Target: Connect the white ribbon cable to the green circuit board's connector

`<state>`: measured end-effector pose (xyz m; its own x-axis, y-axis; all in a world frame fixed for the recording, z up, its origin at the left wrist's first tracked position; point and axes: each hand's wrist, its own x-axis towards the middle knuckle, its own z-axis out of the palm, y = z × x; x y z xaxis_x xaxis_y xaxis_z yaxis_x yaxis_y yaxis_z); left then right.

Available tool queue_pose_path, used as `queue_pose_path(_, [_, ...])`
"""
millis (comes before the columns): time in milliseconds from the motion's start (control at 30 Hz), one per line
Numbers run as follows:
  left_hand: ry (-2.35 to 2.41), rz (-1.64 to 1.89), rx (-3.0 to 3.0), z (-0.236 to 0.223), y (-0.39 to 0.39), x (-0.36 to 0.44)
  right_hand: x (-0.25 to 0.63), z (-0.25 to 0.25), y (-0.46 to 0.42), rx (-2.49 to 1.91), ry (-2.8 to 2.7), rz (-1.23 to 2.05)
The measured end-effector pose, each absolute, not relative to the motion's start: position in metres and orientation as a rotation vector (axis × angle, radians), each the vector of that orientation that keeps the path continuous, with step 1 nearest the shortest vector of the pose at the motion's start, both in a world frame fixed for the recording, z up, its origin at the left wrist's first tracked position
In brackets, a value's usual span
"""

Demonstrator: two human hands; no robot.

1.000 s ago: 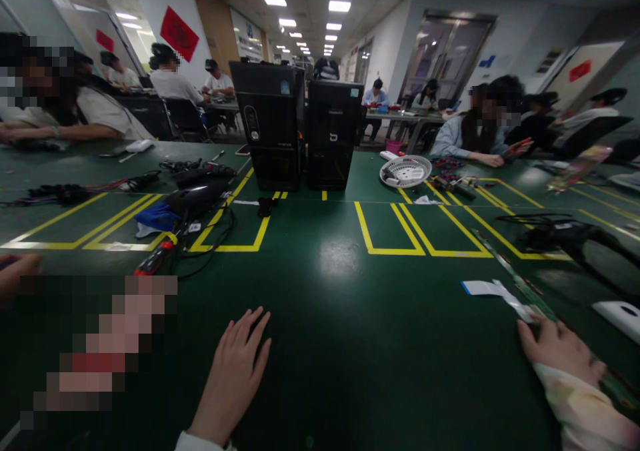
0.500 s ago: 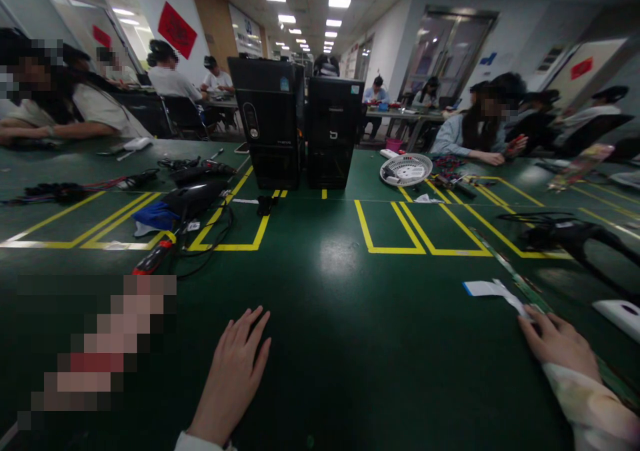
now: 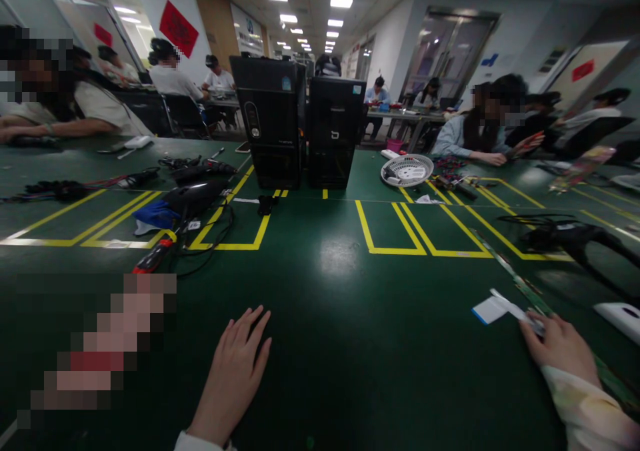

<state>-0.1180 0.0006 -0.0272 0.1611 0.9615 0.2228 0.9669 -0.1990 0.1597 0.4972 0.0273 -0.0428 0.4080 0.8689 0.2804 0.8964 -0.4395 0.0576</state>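
My left hand [image 3: 235, 367] lies flat on the green tabletop [image 3: 360, 357], fingers stretched out and nothing in them. At the right, my right hand [image 3: 563, 345] has its thumb and fingers closed on a white flat ribbon cable [image 3: 493, 308]. The cable bends back toward the hand, and its blue-tipped end sticks out to the left. Part of it is covered by the fingers. A long, narrow green circuit board strip [image 3: 523, 284] runs on the table beside and partly behind my right hand.
Two black computer towers [image 3: 335, 134] stand at the table's far middle. A white basket [image 3: 407, 171] is right of them. At the left lie a black heat gun or similar tool [image 3: 197, 197], a red-black handle [image 3: 153, 256] and cables. More black gear [image 3: 565, 234] lies right. People sit around.
The ribbon cable has turned in my right hand, its blue-tipped end now nearer to me and angled downward. The right hand has shifted slightly. My left hand has stayed put.
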Motion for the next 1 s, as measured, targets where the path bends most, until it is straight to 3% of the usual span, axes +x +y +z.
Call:
queue_pose_path(500, [-1.971, -0.471, -2.352, -0.023, -0.001, -0.113, 0.475, -0.047, 0.036, -2.165, -1.855, -0.167])
queue_pose_path(667, [-1.974, -0.473, -2.349, -0.023, -0.001, -0.113, 0.391, -0.033, 0.043, -1.761, -2.194, -0.113])
queue_pose_path(1000, [-1.956, -0.506, -2.329, -0.024, 0.0, -0.112, 0.162, 0.003, 0.026, -1.015, -2.717, 0.454])
